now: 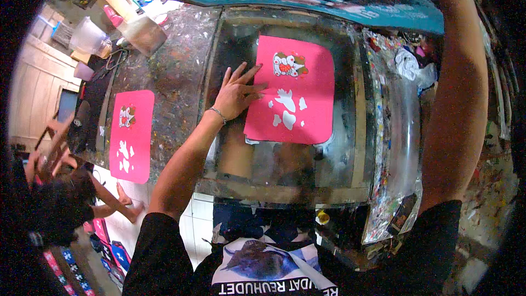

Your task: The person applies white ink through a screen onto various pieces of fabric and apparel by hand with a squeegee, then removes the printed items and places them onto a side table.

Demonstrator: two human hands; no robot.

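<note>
My left hand lies with its fingers spread at the left edge of a pink sheet, the fingertips touching that edge. The sheet has rounded right corners, a small dog picture in brown, white and red, and several white shapes below it. It rests on a dark, glossy board with tan strips along its edges. Above it, a teal screen-printing frame with pale shapes is tilted up at the far side. My right arm reaches up past the screen's right end; its hand is out of sight.
Another pink sheet with the same print lies on the stained table at left. Beyond it stand a box and a translucent tub. Crumpled plastic sits right of the board. Another person is at the lower left.
</note>
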